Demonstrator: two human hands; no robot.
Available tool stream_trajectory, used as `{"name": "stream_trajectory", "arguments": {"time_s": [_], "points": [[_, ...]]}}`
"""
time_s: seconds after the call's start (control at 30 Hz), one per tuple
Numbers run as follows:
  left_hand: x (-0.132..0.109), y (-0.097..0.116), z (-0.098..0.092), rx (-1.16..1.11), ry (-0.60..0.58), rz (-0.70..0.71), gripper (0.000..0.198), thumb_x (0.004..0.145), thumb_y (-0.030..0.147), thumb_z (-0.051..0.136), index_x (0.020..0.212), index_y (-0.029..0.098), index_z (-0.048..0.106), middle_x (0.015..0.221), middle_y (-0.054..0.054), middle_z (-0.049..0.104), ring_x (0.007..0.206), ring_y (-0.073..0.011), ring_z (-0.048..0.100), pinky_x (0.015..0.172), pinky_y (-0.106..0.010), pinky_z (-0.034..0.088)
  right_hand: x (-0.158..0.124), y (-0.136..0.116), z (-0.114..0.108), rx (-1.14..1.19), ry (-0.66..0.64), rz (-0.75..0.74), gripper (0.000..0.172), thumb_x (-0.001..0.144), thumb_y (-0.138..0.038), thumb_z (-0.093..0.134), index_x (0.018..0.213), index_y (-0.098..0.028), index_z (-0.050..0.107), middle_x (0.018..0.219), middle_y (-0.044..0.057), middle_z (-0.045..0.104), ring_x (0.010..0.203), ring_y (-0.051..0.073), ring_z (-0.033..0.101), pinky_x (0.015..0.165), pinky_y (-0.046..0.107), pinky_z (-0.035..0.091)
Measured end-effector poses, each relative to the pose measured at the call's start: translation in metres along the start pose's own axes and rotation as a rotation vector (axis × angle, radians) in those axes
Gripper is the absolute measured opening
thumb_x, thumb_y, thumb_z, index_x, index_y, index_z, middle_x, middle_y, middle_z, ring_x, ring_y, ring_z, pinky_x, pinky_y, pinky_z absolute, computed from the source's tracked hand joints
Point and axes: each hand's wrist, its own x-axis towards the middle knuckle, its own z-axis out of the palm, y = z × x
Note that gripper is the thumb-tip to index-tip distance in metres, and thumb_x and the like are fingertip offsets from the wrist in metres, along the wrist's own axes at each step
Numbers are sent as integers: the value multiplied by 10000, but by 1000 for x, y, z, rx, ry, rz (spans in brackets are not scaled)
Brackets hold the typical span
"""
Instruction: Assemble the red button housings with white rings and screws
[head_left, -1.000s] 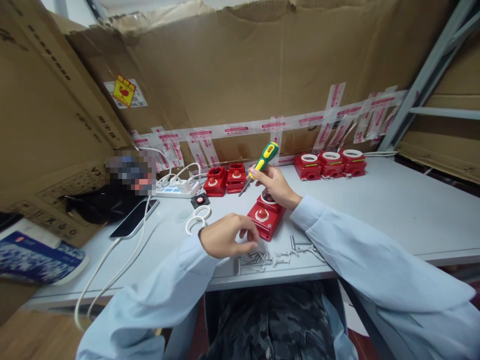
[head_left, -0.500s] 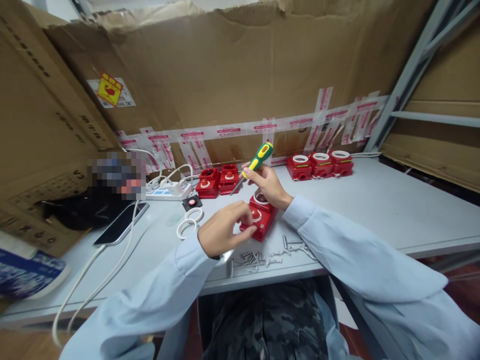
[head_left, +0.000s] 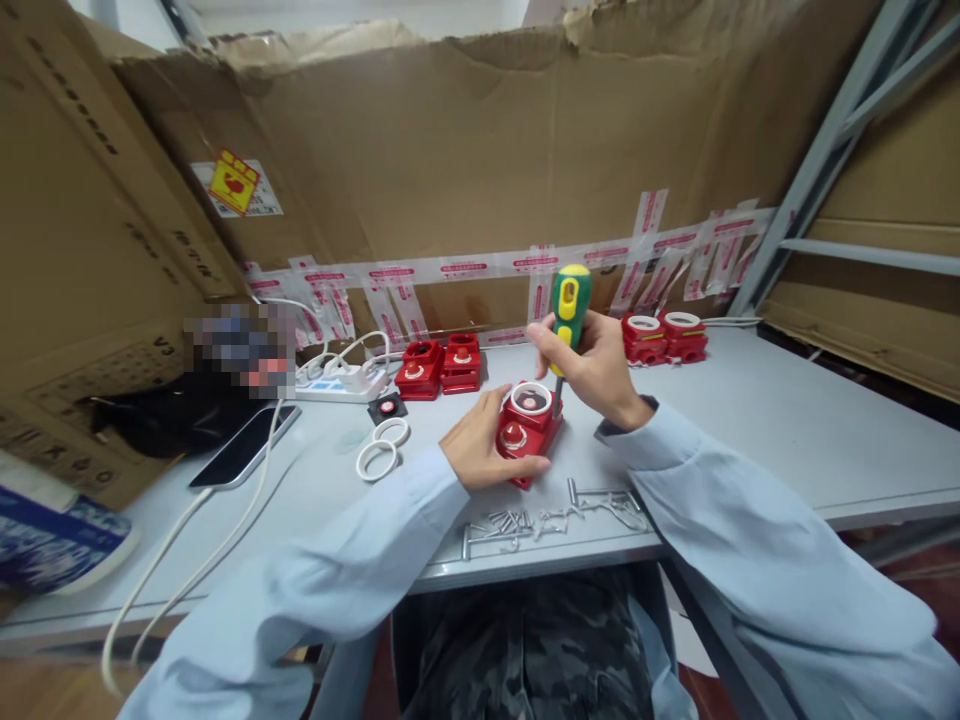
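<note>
A small red box with a white ring and a round red knob on top sits on the table. My left hand grips it, the thumb along the near side and the fingers at the left. My right hand is closed round the green and yellow handle of a screwdriver. The tool stands nearly upright, its shaft reaching down to the box's right edge beside the ring. The tip itself cannot be made out. Nearer me lie several loose metal screws.
Two red boxes stand at the back left, others at the back right. Two white rings, a black square part, a phone and a power strip lie leftward. Cardboard walls the back.
The screwdriver has swung from a slant to nearly upright and moved right, down onto the box's right edge. My left hand has moved from above the box to hold its side.
</note>
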Motion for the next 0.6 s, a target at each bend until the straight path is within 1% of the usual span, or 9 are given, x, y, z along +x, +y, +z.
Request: {"name": "stream_trajectory", "arguments": {"time_s": [0.07,0.13,0.2,0.27,0.4,0.5,0.6], "points": [[1,-3,7,-44,-9,7,962,597,527,758,1345,123,308,1330,-198,456,1222,-345,462,1025,-488,379,-5,-4,-3,-90,-8,-16,310,782,-356,635,560,-156,554,470,-16,565,429,86,510,469,237,416],[1,-7,9,-49,-11,-17,932,583,486,772,1319,111,341,1283,-194,507,1168,-341,510,990,-475,413,-10,-6,-3,-144,-40,-8,349,786,-368,626,522,-155,546,499,0,579,463,96,529,485,243,425],[-2,-11,6,-51,-30,-59,907,575,476,774,1300,120,361,1218,-172,566,1089,-333,566,927,-462,457,-13,-6,-1,-185,-58,-5,337,783,-379,622,539,-159,544,530,-4,575,498,98,531,500,242,426],[-6,-15,2,-86,-58,-81,900,569,482,777,1295,147,365,1172,-142,607,1031,-316,602,888,-442,480,-17,-7,4,-217,-59,-12,337,789,-388,606,549,-167,519,527,-21,534,502,88,498,489,235,404],[-12,-23,-2,-182,-76,-69,858,584,464,774,1288,169,382,1118,-100,653,1001,-288,630,897,-406,485,-23,-4,14,-203,-89,1,329,792,-361,585,546,-177,469,492,-49,426,461,69,400,439,229,343],[-13,-26,1,-213,-87,-44,814,608,430,757,1286,161,396,1117,-93,659,1012,-281,630,908,-392,484,-25,3,20,-204,-106,20,264,769,-304,590,564,-173,488,498,-45,437,464,75,409,446,238,354],[-13,-28,4,-246,-89,-31,785,616,396,744,1281,152,405,1122,-93,656,999,-273,633,905,-382,487,-26,8,23,-209,-91,32,224,749,-280,591,576,-173,497,497,-45,446,464,80,415,453,245,366]]}}
